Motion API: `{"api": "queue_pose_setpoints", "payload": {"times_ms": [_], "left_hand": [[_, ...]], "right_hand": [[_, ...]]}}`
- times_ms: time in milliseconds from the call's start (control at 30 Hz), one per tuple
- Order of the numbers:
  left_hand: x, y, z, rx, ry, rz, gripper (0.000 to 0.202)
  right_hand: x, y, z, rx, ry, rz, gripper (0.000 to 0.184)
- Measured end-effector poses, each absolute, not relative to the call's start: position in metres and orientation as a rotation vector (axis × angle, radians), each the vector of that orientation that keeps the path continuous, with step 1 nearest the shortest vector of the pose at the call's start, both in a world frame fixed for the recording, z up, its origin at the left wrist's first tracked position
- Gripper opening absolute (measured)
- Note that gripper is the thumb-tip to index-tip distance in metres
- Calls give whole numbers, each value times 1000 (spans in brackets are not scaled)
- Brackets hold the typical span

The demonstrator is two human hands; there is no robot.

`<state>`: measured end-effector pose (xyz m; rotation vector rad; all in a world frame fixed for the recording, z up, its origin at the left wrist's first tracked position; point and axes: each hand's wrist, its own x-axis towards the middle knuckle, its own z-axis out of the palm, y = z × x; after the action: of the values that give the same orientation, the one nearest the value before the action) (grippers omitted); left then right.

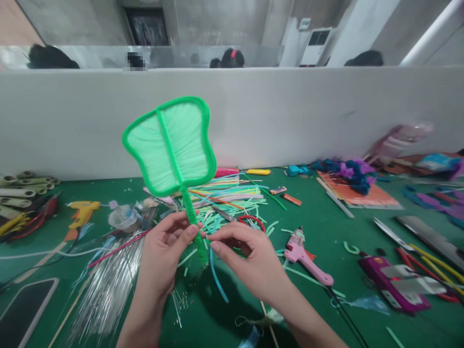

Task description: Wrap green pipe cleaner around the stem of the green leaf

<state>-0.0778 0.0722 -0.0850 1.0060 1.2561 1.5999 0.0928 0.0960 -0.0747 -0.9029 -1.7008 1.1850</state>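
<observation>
Over the middle of the desk (326,237), the left hand (165,246) is grasping the handle (188,205) of a left-leaning green fan (188,140); the right hand (250,256) is pinching a green strand (208,241) beside it. Rim (208,130) and midrib (168,140) are looking fully covered, the lower tip (205,262) possibly unfinished.

Left hand (163,244) in a closed grip, thumb (186,236) pressed across the front, fingers curled. Right hand (250,253) just right of it, thumb and index in a pinch, other fingers tucked. Fingertips near each other. Bare forearms (304,309) angle up to the hands.
</observation>
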Motion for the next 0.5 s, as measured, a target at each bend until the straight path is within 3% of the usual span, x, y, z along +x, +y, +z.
{"api": "queue_pose_setpoints", "payload": {"times_ms": [500], "left_hand": [[-71,59,-70,967,1276,1423,34]], "right_hand": [[101,91,-50,-836,-1953,889,10]]}}
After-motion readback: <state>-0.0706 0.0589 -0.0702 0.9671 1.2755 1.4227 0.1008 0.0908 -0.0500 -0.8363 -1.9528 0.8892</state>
